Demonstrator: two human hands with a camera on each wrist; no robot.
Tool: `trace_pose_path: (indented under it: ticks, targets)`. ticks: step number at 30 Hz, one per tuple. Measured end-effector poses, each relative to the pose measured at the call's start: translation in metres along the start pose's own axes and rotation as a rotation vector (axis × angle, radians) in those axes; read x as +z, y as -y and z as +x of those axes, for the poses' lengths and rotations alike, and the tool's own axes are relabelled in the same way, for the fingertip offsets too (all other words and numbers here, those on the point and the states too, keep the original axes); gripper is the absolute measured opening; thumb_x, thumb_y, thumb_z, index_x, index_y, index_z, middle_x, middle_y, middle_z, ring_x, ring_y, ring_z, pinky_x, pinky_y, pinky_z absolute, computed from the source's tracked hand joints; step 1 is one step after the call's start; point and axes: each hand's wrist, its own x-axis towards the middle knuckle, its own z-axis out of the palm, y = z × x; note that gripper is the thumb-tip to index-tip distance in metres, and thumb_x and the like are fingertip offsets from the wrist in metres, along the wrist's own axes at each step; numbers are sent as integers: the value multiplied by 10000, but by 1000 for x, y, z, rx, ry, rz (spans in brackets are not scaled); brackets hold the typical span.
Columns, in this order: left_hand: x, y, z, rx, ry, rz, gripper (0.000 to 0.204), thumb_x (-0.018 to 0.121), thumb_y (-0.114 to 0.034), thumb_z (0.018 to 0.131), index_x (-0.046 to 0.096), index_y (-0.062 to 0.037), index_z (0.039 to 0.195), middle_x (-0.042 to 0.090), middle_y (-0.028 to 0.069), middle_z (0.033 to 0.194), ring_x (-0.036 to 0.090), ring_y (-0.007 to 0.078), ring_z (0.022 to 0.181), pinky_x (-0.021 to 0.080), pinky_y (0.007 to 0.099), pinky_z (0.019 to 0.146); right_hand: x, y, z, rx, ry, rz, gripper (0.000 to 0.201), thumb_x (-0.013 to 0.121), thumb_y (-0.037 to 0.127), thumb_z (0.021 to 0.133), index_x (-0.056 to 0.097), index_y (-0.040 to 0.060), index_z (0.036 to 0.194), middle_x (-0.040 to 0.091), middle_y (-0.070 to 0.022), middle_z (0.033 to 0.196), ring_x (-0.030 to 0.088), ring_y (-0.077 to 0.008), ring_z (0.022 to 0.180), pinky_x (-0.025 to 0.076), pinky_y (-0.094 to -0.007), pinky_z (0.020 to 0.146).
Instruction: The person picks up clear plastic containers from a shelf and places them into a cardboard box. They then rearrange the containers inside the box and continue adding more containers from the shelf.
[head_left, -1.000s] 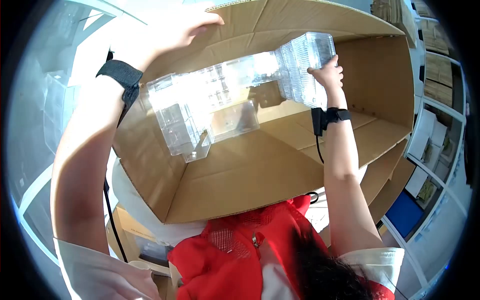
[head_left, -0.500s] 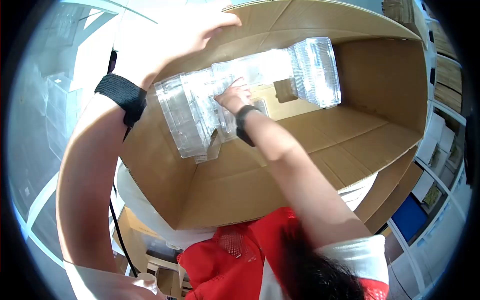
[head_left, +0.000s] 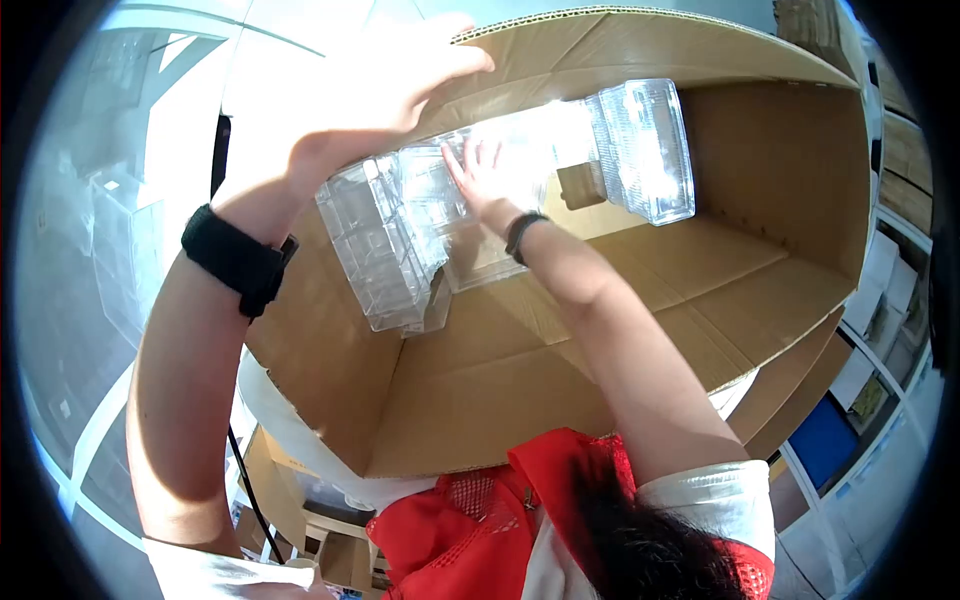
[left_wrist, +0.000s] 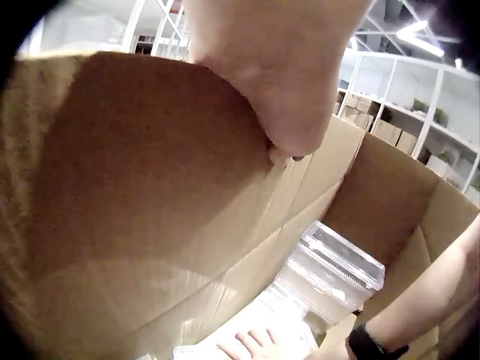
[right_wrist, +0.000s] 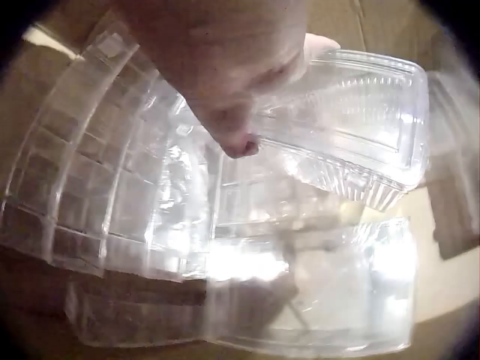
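Observation:
My left hand (head_left: 390, 90) grips the top rim of a big cardboard box (head_left: 480, 415), its thumb coming down over the inner face of the wall. Inside, my right hand (head_left: 482, 185) rests with spread, straight fingers on a clear plastic clamshell container (right_wrist: 360, 112). In the right wrist view the thumb lies along that container's near edge. Stacked clear containers (head_left: 370, 245) lean toward the box's left wall. Another stack of ribbed clear containers (head_left: 655, 150) stands by the back wall, right of my right hand. Bright glare washes out the middle containers.
The box's cardboard floor (head_left: 660, 270) reaches to its right wall. Beyond the box on the right are shelves (head_left: 880, 370) with boxes and a blue panel. A pale cabinet (head_left: 90, 250) with clear items rises at the left, and another brown box (head_left: 800, 380) sits lower right.
My right hand has let go of the ribbed stack at the right and moved left onto the middle containers. The left hand keeps its hold on the rim. The head view has shifted slightly.

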Motion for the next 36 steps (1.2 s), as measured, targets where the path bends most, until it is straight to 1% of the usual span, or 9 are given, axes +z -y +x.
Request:
trace_pose_path:
  ticks: [6, 10, 14, 15, 18, 20, 24, 29, 36]
  targets:
    - [-3, -2, 3, -67, 107, -21, 366, 500, 23, 786, 566, -128, 1112, 559, 94, 1040, 586, 277, 856, 495, 334, 717, 15, -13, 32, -248, -268, -46, 478, 379, 201, 890, 335, 176, 1366, 298, -127, 1390, 250, -375, 1286, 233, -650, 973]
    - [-12, -5, 8, -101, 176, -12, 332, 532, -14, 797, 569, -145, 1100, 553, 97, 1033, 583, 283, 859, 495, 343, 722, 24, -9, 32, -172, -93, 59, 504, 374, 187, 891, 287, 171, 1387, 232, -96, 1429, 226, -351, 1311, 236, -651, 978]
    - [-10, -1, 4, -91, 157, -40, 305, 544, -23, 797, 577, -142, 1076, 549, 104, 1009, 576, 298, 860, 486, 360, 726, -19, -31, 34, -280, 102, 316, 452, 535, 223, 813, 491, 117, 1250, 475, -139, 1262, 435, -342, 1180, 396, -438, 954]
    - [-14, -2, 7, -102, 169, -50, 300, 545, -21, 795, 579, -139, 1069, 548, 107, 1002, 574, 302, 860, 483, 364, 728, -59, -49, 22, -192, 169, 562, 333, 593, 259, 777, 612, 72, 1051, 617, -156, 991, 580, -334, 945, 469, -367, 834]
    - [-23, -9, 13, -180, 218, -116, 300, 545, -8, 791, 586, -136, 1059, 551, 106, 985, 574, 302, 859, 476, 372, 725, -101, -105, -21, 69, -406, 681, 229, 617, 279, 780, 627, 60, 848, 628, -148, 830, 594, -327, 749, 461, -422, 673]
    - [-16, -2, 7, -138, 182, -43, 283, 535, -41, 811, 583, -154, 1066, 566, 78, 1035, 588, 279, 860, 490, 356, 736, -91, -156, -36, 170, -859, 362, 185, 671, 220, 743, 628, 90, 866, 606, -104, 948, 563, -292, 882, 445, -397, 753]
    - [-22, -4, 12, -130, 199, -62, 256, 532, -71, 827, 572, -161, 1063, 567, 63, 1024, 588, 273, 854, 493, 351, 743, -65, -210, -84, 856, -293, 294, 1108, 763, 480, 611, 116, 64, 1409, 168, -279, 1395, 211, -426, 1286, 180, -586, 1025]
    - [-21, -8, 9, -120, 201, -33, 260, 538, -71, 827, 565, -159, 1069, 563, 62, 1024, 588, 283, 846, 495, 352, 737, -46, -238, -112, 939, 190, 419, 1128, 764, 452, 631, 52, 65, 1416, 335, -252, 1289, 366, -352, 1199, 314, -464, 996]
    - [-24, -5, 14, -99, 214, -41, 259, 521, -59, 828, 565, -151, 1065, 557, 86, 1017, 594, 294, 826, 499, 361, 728, -69, -224, -127, 768, 20, 305, 1058, 718, 443, 610, 137, 69, 1411, 364, -229, 1289, 394, -348, 1199, 351, -474, 973]
